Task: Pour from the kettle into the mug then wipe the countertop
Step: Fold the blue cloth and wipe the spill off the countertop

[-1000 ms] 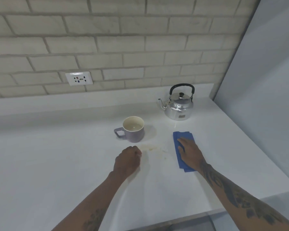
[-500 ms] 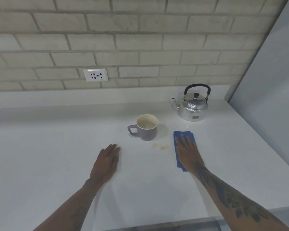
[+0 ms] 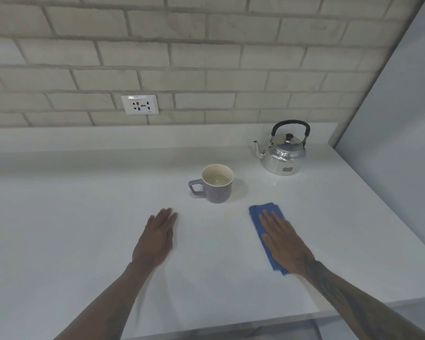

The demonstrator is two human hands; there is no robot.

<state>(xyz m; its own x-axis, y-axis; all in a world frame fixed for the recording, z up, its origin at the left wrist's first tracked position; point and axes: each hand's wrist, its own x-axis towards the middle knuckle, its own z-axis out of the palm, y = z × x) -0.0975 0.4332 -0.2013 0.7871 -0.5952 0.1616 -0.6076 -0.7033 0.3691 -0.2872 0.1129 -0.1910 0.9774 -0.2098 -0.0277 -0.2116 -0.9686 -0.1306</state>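
While right hand presses blue cloth flat; left hand rests on countertop

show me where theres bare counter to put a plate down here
The widest bare patch is the countertop left of the mug and the left hand. A narrower strip lies between the two hands. Crowded: the right back corner, with the kettle, mug, and the right hand flat on the blue cloth.

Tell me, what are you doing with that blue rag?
A person is wiping the white countertop. The right hand presses flat on a folded blue cloth, and the left hand rests open on the counter. The purple mug holds liquid, and the silver kettle stands upright behind it.
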